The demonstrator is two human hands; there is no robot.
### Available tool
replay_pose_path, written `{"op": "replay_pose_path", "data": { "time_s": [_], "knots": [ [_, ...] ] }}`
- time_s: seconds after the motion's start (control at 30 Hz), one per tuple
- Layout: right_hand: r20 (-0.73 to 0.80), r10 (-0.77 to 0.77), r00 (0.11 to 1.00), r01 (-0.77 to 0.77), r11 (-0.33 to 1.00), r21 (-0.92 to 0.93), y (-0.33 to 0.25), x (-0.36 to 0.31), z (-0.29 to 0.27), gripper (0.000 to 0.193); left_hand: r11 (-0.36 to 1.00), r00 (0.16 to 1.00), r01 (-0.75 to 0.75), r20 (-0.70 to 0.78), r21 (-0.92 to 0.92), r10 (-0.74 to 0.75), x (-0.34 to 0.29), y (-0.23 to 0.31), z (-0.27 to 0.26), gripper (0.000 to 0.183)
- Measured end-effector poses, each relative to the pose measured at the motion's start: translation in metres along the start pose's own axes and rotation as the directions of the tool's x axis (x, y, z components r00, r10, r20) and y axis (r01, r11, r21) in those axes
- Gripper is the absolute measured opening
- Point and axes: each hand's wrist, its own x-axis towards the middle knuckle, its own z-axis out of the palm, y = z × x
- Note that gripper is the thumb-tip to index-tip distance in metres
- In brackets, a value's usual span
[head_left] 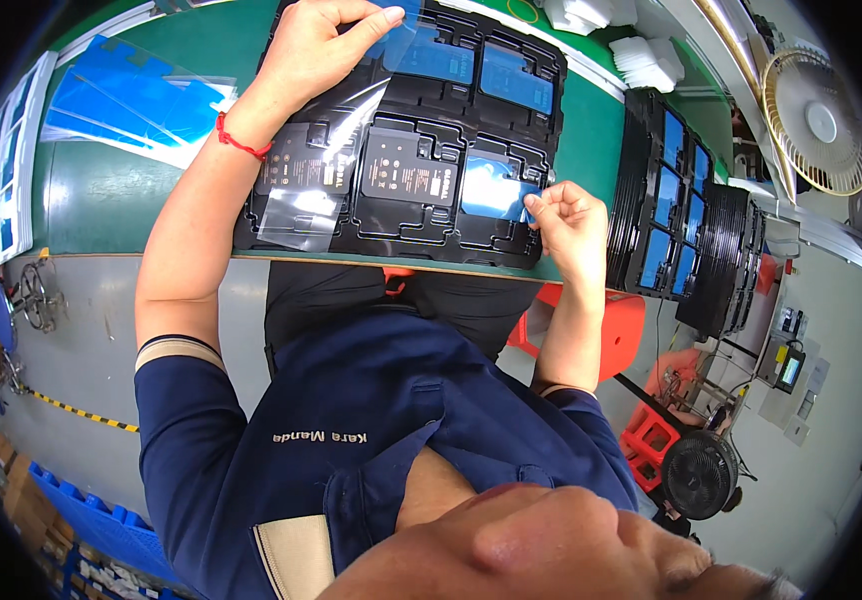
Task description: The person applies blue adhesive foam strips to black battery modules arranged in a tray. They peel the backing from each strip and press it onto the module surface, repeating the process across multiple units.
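A black moulded tray lies on the green table, its compartments holding flat black battery-like packs with printed faces. Blue film covers the far packs, and a shiny blue film lies over the near right one. My right hand pinches that film's right edge between thumb and forefinger. At the tray's far left, my left hand, with a red cord at the wrist, pinches the upper end of a clear film strip. The strip slants down across the near left pack toward the tray's front edge.
Blue and clear film sheets lie on the left of the table, beside a white frame. Stacked black trays with blue-covered packs stand at right. White pieces and a fan are beyond.
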Motion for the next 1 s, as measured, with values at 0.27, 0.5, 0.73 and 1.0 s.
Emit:
{"op": "replay_pose_path", "data": {
  "time_s": [0.27, 0.5, 0.73, 1.0],
  "knots": [
    [-0.114, -0.206, 0.972, 0.144, 0.904, -0.403, -0.019, -0.01, 0.009, 0.019, 1.0, 1.0, -0.011, -0.018, 0.018, 0.011, -0.001, 0.004, 0.001, 0.024],
    [-0.264, -0.256, 0.93, 0.131, 0.901, -0.413, -0.019, -0.008, -0.008, 0.031, 0.996, 0.997, -0.057, 0.052, 0.074, 0.053, 0.0, -0.026, 0.0, 0.025],
    [0.095, -0.397, 0.913, 0.397, 0.812, -0.428, -0.025, -0.009, -0.022, 0.028, 0.993, 0.998, -0.047, 0.038, 0.109, 0.043, 0.0, -0.028, 0.001, 0.024],
    [0.343, -0.537, 0.771, 0.62, 0.506, -0.6, -0.032, -0.016, -0.016, 0.032, 0.986, 0.989, -0.144, -0.019, 0.079, 0.146, 0.001, -0.033, 0.004, 0.029]
  ]
}}
